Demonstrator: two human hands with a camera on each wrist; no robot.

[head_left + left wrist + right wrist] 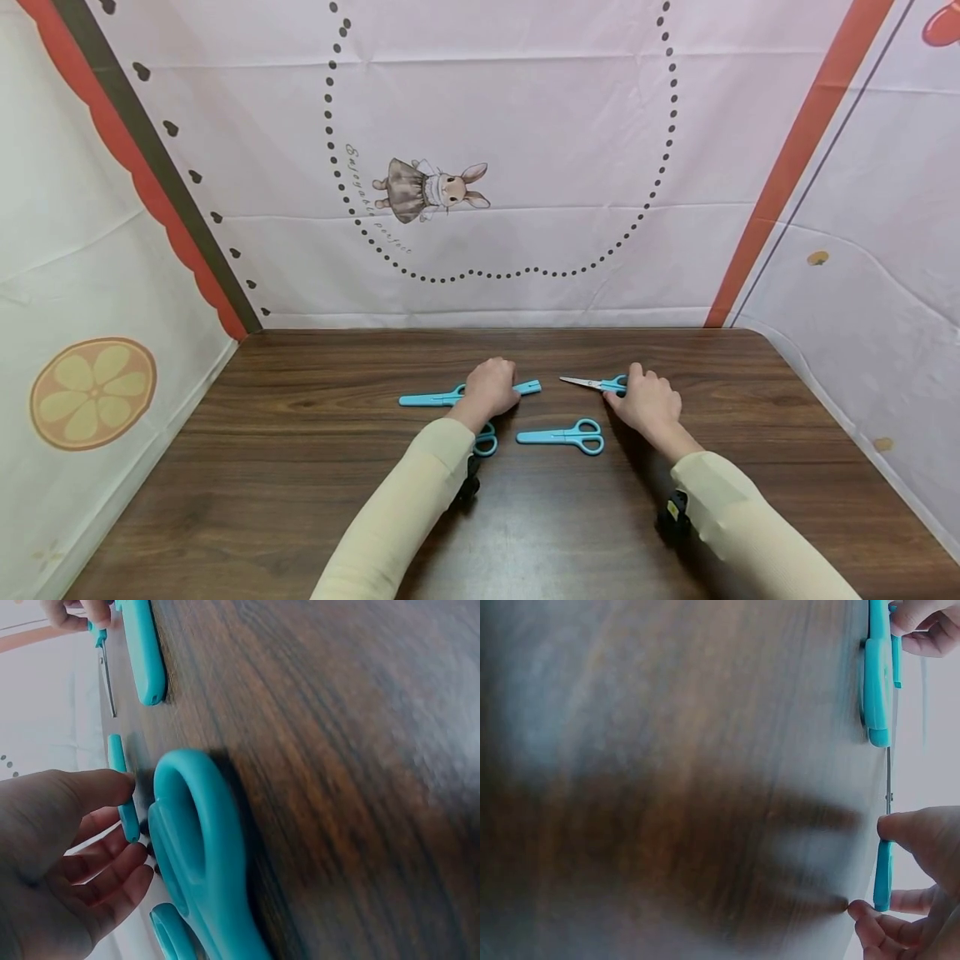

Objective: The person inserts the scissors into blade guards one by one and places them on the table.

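My left hand (491, 390) pinches a light-blue scissors sheath (531, 387) between thumb and fingers, just over the table. To its right, my right hand (648, 400) grips a pair of scissors (604, 385) by the blue handle. The bare metal blades (889, 776) point left toward the sheath, with a gap between them. In the left wrist view, the sheath (117, 757) sticks out past the thumb, while large blue handle loops (202, 832) of other scissors lie close below that hand.
Sheathed blue scissors (427, 401) lie left of my left hand, their handle partly hidden. Another pair (486, 440) lies mostly hidden under my left forearm. A third sheathed pair (558, 437) lies between my arms on the brown wooden table (300, 475). A printed cloth (510, 250) hangs behind.
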